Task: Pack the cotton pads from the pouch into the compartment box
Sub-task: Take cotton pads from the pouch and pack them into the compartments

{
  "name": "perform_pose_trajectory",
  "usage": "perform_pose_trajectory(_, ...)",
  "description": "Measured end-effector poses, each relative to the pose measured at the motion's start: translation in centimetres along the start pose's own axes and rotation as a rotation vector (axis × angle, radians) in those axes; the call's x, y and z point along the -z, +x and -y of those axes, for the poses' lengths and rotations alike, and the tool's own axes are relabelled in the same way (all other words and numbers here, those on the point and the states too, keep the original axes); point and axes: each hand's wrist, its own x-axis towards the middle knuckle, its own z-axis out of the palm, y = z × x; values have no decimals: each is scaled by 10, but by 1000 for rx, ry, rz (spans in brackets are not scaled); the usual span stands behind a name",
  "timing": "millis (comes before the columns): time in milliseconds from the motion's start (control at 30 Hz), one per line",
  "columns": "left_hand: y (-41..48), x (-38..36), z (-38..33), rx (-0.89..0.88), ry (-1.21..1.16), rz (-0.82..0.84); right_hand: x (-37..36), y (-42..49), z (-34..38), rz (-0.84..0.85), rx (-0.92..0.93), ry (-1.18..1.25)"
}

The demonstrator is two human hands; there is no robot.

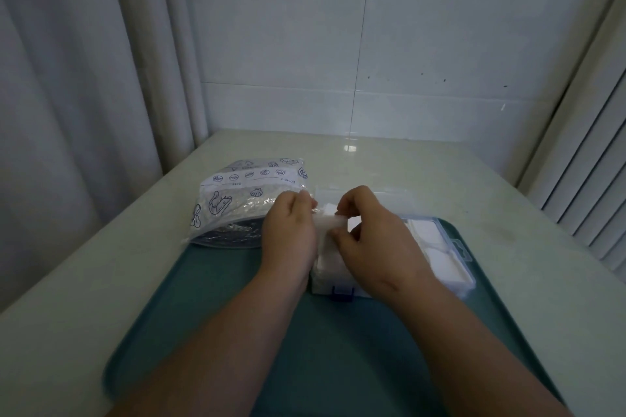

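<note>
**Room setting: tiled corner, curtain, slatted panel and pale table**

The rear wall is faced with large glossy white tiles. Thin grout lines form one vertical seam and several horizontal ones. A few small dark specks mark the tile right of the seam. A pale curtain hangs in vertical folds along the left side. At the right, a white slatted panel runs diagonally out of view; whether it is a blind or a shutter cannot be told. A pale, smooth table fills the lower field, its far edge meeting the wall. A bright reflection lies on its surface just below the vertical seam. The lighting is dim and cool.
</note>
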Motion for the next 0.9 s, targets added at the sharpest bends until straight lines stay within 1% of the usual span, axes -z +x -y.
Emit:
perform_pose_trajectory(100,2,1,0,56,-32,-18,-3,0,-1,53,-21,1)
perform_pose_trajectory(167,1,1,-1,47,-41,-6,-1,0,-1,21,-10,19)
perform_pose_trajectory(267,1,-1,2,39,15,40,0,0,0,25,-5,-3)
perform_pose_trajectory(333,2,-1,4,87,39,42,-1,0,-2,57,-21,-29)
perform_pose_trajectory(400,2,0,0,171,-74,44,-1,2,-5,27,-44,2)
perform_pose_trajectory(467,1,1,-4,207,-214,68,1,3,-6,-24,-74,76)
perform_pose_trajectory(533,-1,2,-5,157,-290,109,4,5,-8,-72,-119,183)
perform_pose_trajectory(600,0,3,-5,78,-244,142,7,6,-9,-103,-188,332)
perform_pose_trajectory(667,1,4,-2,31,-167,169,9,6,-9,-74,-254,488)
perform_pose_trajectory(733,1,4,-1,13,-150,188,10,5,-7,-28,-288,595)
perform_pose_trajectory(767,1,4,-2,3,-156,197,9,5,-7,-19,-284,578)
perform_pose_trajectory(867,5,9,-2,-32,-133,213,8,7,-12,-48,-213,330)
perform_pose_trajectory(900,7,11,-3,-49,-107,220,8,8,-12,-57,-195,311)
